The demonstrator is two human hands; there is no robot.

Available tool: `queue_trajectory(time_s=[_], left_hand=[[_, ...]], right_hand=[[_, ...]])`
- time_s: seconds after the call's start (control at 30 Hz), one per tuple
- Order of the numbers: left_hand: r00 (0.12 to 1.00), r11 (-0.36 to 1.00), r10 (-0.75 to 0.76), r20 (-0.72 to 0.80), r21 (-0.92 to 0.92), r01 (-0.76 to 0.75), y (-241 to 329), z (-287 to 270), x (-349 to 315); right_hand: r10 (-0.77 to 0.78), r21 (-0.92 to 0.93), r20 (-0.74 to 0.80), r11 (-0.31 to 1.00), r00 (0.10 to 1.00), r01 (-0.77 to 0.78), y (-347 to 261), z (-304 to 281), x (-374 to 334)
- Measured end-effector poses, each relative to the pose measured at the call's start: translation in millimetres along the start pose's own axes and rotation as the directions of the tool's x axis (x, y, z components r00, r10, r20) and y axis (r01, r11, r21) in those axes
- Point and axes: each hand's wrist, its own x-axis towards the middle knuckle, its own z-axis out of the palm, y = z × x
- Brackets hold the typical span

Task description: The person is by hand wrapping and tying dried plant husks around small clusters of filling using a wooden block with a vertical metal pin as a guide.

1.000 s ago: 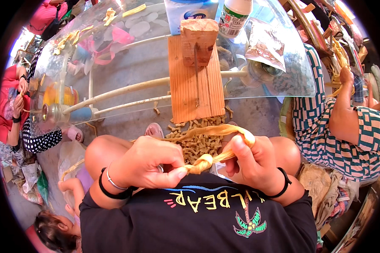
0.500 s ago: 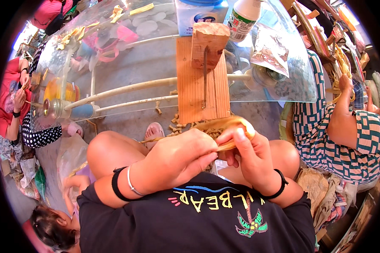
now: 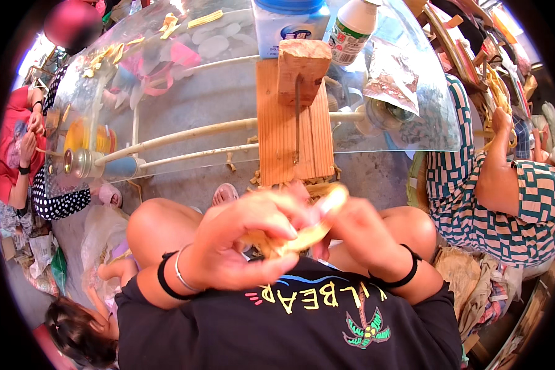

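Observation:
Above my lap, a soft pale-yellow strip (image 3: 314, 237), folded or looped, stretches between my two hands; its exact kind I cannot make out. My left hand (image 3: 243, 231) curls around its left end, thumb below and fingers above. Around the other end, my right hand (image 3: 354, 225) is closed, its fingers smeared by motion. Just beyond them a wooden board (image 3: 268, 123) juts over the glass table's edge. On it stands a wood block (image 3: 303, 65), with a thin metal rod (image 3: 297, 117) running from the block toward me.
The glass table (image 3: 191, 102) carries a blue-lidded tub (image 3: 290, 31), a white bottle (image 3: 354, 31), a clear packet (image 3: 393, 77) and yellow scraps (image 3: 108, 55). People sit left and right; a child (image 3: 83, 330) is low at my left. Small tan pieces (image 3: 256, 176) lie beneath the board.
My left hand has turned and its fingers have spread into a wider curl around the strip. My right hand has shifted slightly nearer and blurred. The strip now hangs lower between them.

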Motion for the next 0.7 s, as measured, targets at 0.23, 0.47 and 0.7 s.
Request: queue_trajectory(time_s=[0.23, 0.47, 0.7], left_hand=[[0.962, 0.969, -0.248, 0.113, 0.054, 0.243, -3.7, 8.6, -3.0], [0.986, 0.861, -0.131, -0.104, 0.481, 0.165, -2.1, -17.5, 25.5], [0.952, 0.828, -0.123, -0.28, 0.5, 0.254, -14.5, -28.6, 45.5]], right_hand=[[-0.439, -0.068, 0.043, 0.895, 0.898, 0.441, -4.6, -4.0, 1.6], [-0.6, -0.249, -0.322, 0.8, 0.732, 0.546, -20.2, -7.8, 28.1], [-0.627, -0.28, -0.477, 0.773, 0.616, 0.57, -22.4, -10.1, 64.0]])
